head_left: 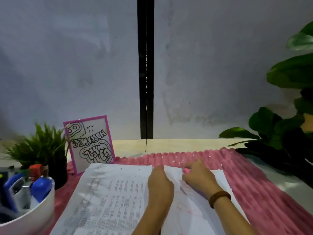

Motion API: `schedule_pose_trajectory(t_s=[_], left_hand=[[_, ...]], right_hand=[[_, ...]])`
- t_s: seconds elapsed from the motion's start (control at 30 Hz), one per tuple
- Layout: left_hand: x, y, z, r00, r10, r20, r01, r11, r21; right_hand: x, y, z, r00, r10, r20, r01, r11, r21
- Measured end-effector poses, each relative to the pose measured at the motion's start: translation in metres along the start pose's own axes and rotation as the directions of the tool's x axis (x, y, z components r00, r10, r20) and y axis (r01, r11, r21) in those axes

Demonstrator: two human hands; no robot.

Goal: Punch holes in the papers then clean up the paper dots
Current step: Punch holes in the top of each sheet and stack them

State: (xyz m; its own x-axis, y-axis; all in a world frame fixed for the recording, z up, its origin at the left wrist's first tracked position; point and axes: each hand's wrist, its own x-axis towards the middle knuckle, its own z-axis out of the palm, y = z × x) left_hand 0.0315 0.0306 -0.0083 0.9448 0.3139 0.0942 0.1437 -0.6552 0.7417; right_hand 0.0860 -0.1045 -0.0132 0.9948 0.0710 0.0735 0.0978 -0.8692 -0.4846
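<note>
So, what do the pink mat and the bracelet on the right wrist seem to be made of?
The pink mat looks like soft plush fabric, matte: its surface runs in ribbed ridges. The bracelet looks like brown wood with a dull sheen, though blur leaves that open.

Pink ribbed mat (254,180), white printed papers (108,192).

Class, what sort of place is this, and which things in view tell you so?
Likely a desk against a wall: printed papers, a tub of markers and a small potted plant.
</note>
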Motion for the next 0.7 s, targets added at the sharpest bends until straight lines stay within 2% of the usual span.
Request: schedule_pose_trajectory(t_s=[0.13,0.27,0.4,0.6,0.7], left_hand=[[0.011,-0.014,0.009,0.995,0.062,-0.082,-0.064,0.998,-0.015],[0.023,-0.024,0.016,0.992,0.097,-0.083,-0.098,0.995,-0.009],[0.021,-0.026,0.020,0.987,0.121,-0.106,-0.130,0.988,-0.078],[0.012,-0.020,0.016,0.991,0.085,-0.107,-0.091,0.994,-0.054],[0.012,-0.019,0.015,0.990,0.088,-0.113,-0.101,0.988,-0.114]], right_hand=[[0.005,0.001,0.000,0.999,-0.037,0.013,0.037,0.999,0.019],[0.007,-0.001,-0.001,0.997,-0.055,0.054,0.056,0.998,-0.016],[0.009,0.001,0.002,0.999,-0.041,0.019,0.041,0.999,-0.016],[0.009,0.003,0.002,0.999,-0.034,0.017,0.034,0.999,-0.008],[0.010,0.004,0.003,0.999,-0.030,0.022,0.030,0.999,-0.015]])
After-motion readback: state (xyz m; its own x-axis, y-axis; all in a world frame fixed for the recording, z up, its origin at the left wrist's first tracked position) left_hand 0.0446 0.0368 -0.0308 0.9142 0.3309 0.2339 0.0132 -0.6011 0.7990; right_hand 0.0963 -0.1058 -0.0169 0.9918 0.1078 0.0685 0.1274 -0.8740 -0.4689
